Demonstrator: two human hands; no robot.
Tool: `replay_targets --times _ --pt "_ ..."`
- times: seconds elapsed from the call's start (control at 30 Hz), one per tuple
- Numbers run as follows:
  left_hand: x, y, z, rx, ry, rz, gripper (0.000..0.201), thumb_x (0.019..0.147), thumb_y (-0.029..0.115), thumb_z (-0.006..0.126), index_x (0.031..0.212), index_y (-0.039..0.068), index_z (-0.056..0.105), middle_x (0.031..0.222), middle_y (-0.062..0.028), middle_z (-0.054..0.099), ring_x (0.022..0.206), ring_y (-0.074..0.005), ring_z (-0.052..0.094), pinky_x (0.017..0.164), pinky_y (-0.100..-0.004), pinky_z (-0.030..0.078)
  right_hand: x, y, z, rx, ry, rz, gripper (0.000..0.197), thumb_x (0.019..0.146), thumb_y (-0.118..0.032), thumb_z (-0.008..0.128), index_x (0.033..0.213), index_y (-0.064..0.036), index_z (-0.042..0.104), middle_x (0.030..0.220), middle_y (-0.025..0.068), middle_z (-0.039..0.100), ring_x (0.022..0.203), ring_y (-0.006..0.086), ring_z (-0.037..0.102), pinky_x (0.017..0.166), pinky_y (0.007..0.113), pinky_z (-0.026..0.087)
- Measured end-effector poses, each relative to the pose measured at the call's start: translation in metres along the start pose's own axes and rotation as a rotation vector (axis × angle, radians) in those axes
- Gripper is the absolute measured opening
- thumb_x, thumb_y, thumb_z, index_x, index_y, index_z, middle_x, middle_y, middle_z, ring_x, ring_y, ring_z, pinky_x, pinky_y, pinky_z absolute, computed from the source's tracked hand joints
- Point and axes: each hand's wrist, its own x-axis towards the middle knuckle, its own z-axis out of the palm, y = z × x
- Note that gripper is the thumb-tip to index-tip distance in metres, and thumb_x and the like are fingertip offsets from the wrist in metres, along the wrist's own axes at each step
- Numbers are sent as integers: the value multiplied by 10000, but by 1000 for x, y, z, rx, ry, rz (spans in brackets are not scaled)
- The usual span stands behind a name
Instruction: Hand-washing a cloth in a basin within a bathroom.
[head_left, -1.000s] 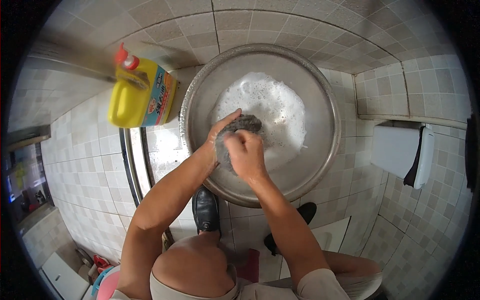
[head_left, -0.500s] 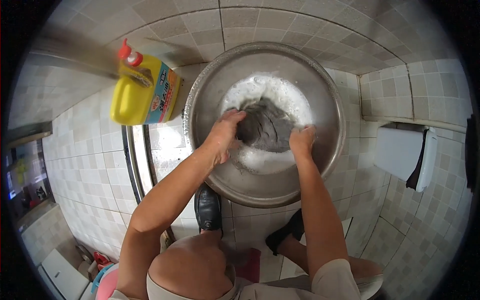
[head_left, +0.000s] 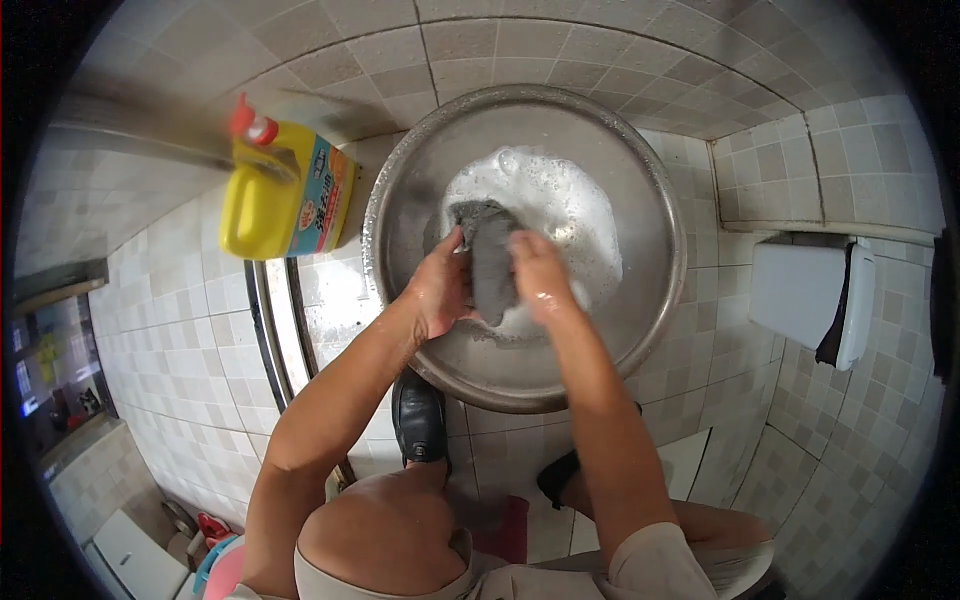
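Observation:
A wet grey cloth [head_left: 492, 265], gathered into a long bundle, is held over the soapy water in a wide metal basin [head_left: 645, 235]. My left hand [head_left: 438, 290] grips the bundle along its left side, with the thumb near the top. Against its right side, my right hand [head_left: 540, 272] presses with curled fingers, slightly smeared by motion. White suds [head_left: 575, 200] float around the cloth, thickest on the far and right sides.
A yellow jug with a red pump [head_left: 285, 195] stands left of the basin. Tiled wall rises behind it. A white box with a dark strip [head_left: 805, 295] is at the right. My black shoe [head_left: 420, 420] is close to the basin's near edge.
The cloth was spread out in the water between my hands; now it is bunched narrow and lifted. My right hand has moved left toward my left hand.

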Motion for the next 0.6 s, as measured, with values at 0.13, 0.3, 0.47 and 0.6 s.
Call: replay_targets --times 0.13,0.3,0.47,0.6 --pt "5 -4 15 140 -17 -42 797 910 607 337 1487 102 122 1527 -218 81 1381 -440 154 1050 -641 174 39 54 -88 -212 352 175 349 863 -268 592 1017 44 597 904 148 627 857 250 598 768 365 471" --pt "-3 -6 17 95 178 -45 827 899 617 357 1493 135 46 1535 -213 2 1381 -482 80 1022 -704 128 9 9 -47 -511 467 95 457 784 -251 641 1116 49 546 1070 232 601 1037 377 567 913 443 429" --pt "9 -12 12 -29 95 -109 879 867 659 384 1493 158 25 1537 -198 -3 1380 -490 42 1001 -736 86 -7 -6 -3 328 -103 77 323 721 -46 530 1036 2 576 921 80 606 846 165 548 755 295 445" --pt "20 11 -14 -297 -168 56 629 910 552 375 1199 23 554 1145 -185 609 1034 -314 592 977 -430 424 -64 -61 6 512 -426 -135 203 713 -39 528 907 -1 577 804 11 562 746 93 497 655 230 405"
